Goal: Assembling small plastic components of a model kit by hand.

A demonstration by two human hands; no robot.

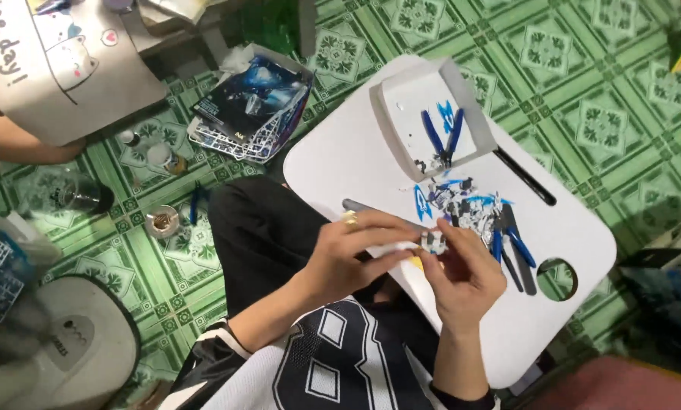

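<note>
My left hand (348, 254), a ring on one finger, and my right hand (465, 277) meet over the near edge of a white lap table (340, 159). Together they pinch a small white and blue model piece (432, 243). A grey stick-like tool (355, 206) lies on the table just beyond my left hand. Past my fingers is a heap of small blue and white plastic parts (462, 201). Blue-handled hand tools (516, 250) lie beside my right hand.
A white box lid (401, 99) at the table's far side holds blue-handled nippers (443, 133). The table has a round hole (557, 279). On the green tiled floor are a model kit box (253, 102), small jars (160, 222) and a white appliance (75, 342). Another person (44, 68) sits top left.
</note>
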